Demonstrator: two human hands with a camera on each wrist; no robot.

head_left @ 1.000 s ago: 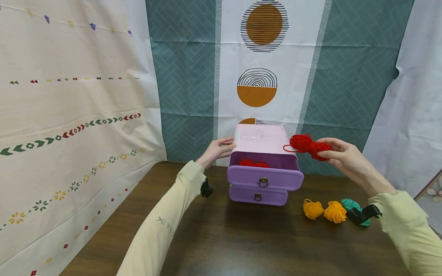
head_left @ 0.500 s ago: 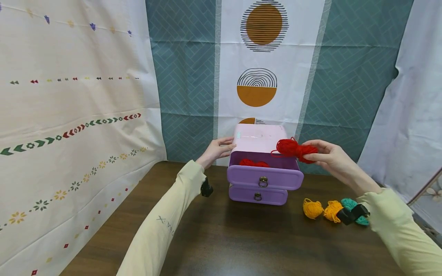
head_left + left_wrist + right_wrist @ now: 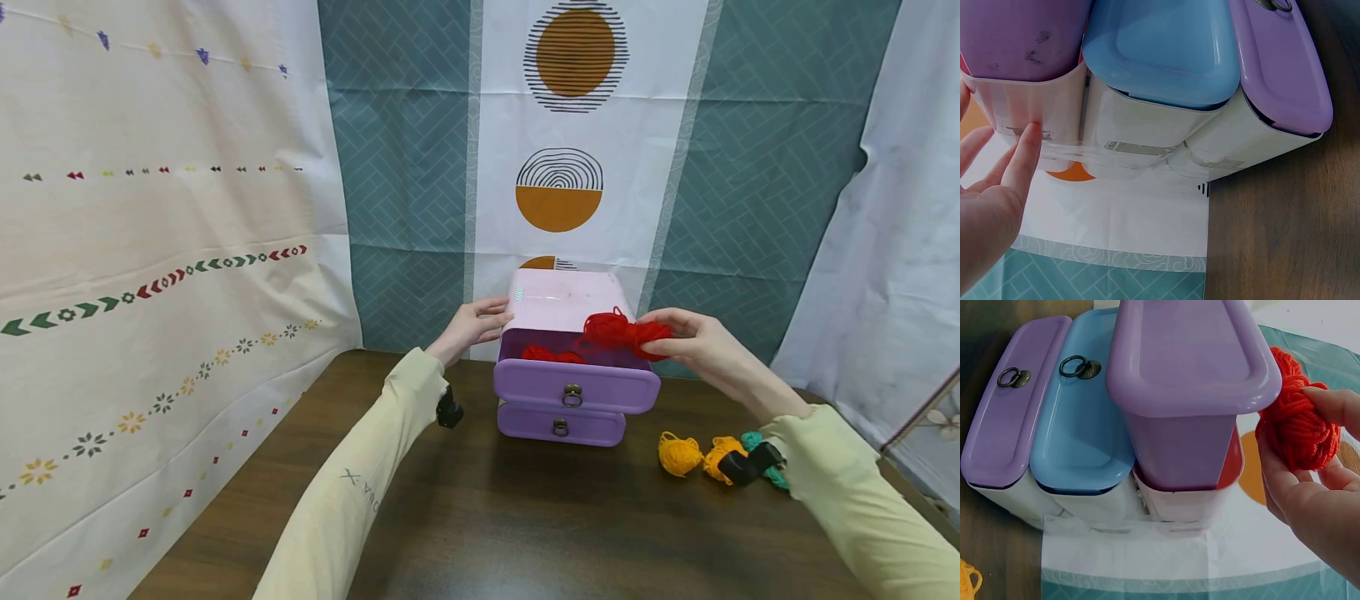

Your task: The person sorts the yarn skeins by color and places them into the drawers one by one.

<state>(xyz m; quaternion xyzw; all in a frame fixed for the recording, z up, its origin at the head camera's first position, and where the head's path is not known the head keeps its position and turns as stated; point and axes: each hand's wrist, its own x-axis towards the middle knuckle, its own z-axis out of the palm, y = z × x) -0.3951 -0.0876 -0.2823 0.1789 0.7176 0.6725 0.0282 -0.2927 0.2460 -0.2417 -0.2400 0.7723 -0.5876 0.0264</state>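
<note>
A pink drawer unit (image 3: 562, 302) stands on the table with its top purple drawer (image 3: 532, 383) pulled out. One red yarn bundle (image 3: 552, 356) lies inside that drawer. My right hand (image 3: 701, 346) pinches another red yarn skein (image 3: 609, 332), tied round its middle, between thumb and fingers. In the head view the skein overlaps the drawer's opening at the right; the right wrist view has it beside the drawer front. My left hand (image 3: 468, 327) rests its extended fingers on the unit's left side, near the top. Its fingertips (image 3: 1032, 134) touch the pale casing.
Below the pulled-out drawer sit a blue drawer (image 3: 1085, 425) and a lower purple drawer (image 3: 536, 423), both pushed in, with ring pulls. To the right on the table lie two yellow yarn balls (image 3: 679, 454) and a green one (image 3: 776, 477), partly behind the right wrist camera.
My right hand has carried the red skein leftward and slightly down, from right of the unit to over the drawer's right side. The left hand has stayed in place.
</note>
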